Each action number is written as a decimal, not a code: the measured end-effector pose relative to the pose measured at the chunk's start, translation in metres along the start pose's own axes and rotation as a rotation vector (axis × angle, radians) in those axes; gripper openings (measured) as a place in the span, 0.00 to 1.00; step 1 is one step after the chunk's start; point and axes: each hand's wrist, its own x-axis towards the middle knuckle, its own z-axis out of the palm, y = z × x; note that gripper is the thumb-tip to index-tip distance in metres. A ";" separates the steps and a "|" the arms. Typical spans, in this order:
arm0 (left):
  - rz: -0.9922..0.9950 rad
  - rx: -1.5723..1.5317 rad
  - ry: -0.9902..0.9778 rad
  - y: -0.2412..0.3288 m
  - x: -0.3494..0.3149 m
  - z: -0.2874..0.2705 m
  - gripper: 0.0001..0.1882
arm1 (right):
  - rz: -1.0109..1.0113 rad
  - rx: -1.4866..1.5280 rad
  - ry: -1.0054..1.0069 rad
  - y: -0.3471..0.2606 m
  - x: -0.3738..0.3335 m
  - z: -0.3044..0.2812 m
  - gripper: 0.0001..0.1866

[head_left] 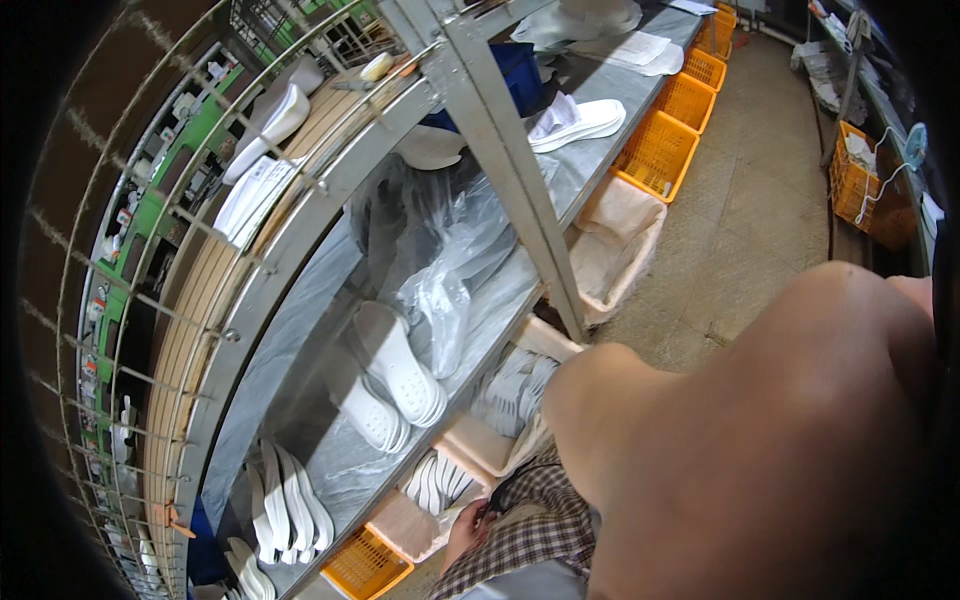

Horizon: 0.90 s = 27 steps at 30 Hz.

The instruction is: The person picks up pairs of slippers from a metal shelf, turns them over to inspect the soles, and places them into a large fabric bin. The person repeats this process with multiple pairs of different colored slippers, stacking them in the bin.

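My left hand (465,530) is low in the view, beside the brown checkered cloth (525,530) over my body. Its fingers look curled in against a small dark thing (490,512) that I cannot make out. A large bent bare arm, my right arm (730,430), fills the lower right; its hand is out of view. Nearest my left hand is a lined basket with white soles (437,483). Above it on the grey bench (480,370), stacked white soles with small holes (400,370) lie in pairs. More white soles (290,505) stand in a row at lower left.
A metal post (510,170) and wire-mesh rack (230,335) rise at left. Crumpled clear plastic (440,290) and a white shoe sole (580,125) lie on the bench. Orange baskets (657,155) line its edge; another orange basket (853,175) stands across the aisle floor (765,150).
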 end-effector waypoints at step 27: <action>-0.170 -0.126 0.164 -0.007 -0.025 0.030 0.19 | 1.544 -2.090 0.632 0.242 -0.261 -0.130 0.16</action>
